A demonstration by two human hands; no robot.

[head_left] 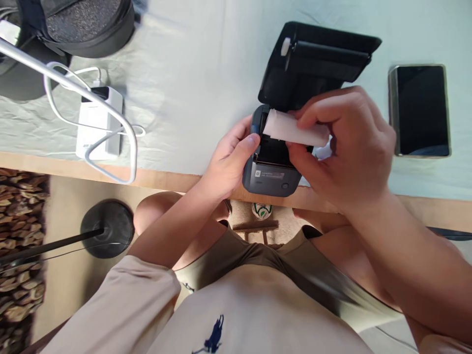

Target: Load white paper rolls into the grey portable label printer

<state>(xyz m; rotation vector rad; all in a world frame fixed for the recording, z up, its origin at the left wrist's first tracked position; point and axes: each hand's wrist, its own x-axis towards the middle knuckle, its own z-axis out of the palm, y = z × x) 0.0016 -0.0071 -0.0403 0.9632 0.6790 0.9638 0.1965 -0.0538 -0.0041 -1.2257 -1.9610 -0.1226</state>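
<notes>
Portable label printer (271, 178): at the near edge of the table, its front end overlapping the wooden edge strip (177, 179). I cannot tell whether it rests there or is borne by my hand. Its black lid (302, 64) stands swung open at the far side, a dark roller bar across the inner face.

My left hand (232, 160) grips the printer's left side, thumb on the rim beside the open bay, the other fingers partly hidden behind the casing. My right hand (348, 140) is narrowed to a pinch on a white paper roll (291, 129), thumb on the near side, fingers on the far side. The roll lies crosswise over the printer's bay, left end close to the bay's left wall; I cannot tell whether it touches the bottom.

Right of the printer, past my right hand: a smartphone (422, 110), screen dark. Well to the printer's left: a white power bank (99, 123), display end dark, with a looped white cable (55, 76) over it. Farther off beyond those, a black padded case (103, 29). Pale cloth (191, 64) beneath all of them. Below the printer, my olive shorts (217, 255); lower left of it, a round black stand base (114, 236) and stacked firewood (18, 295).
</notes>
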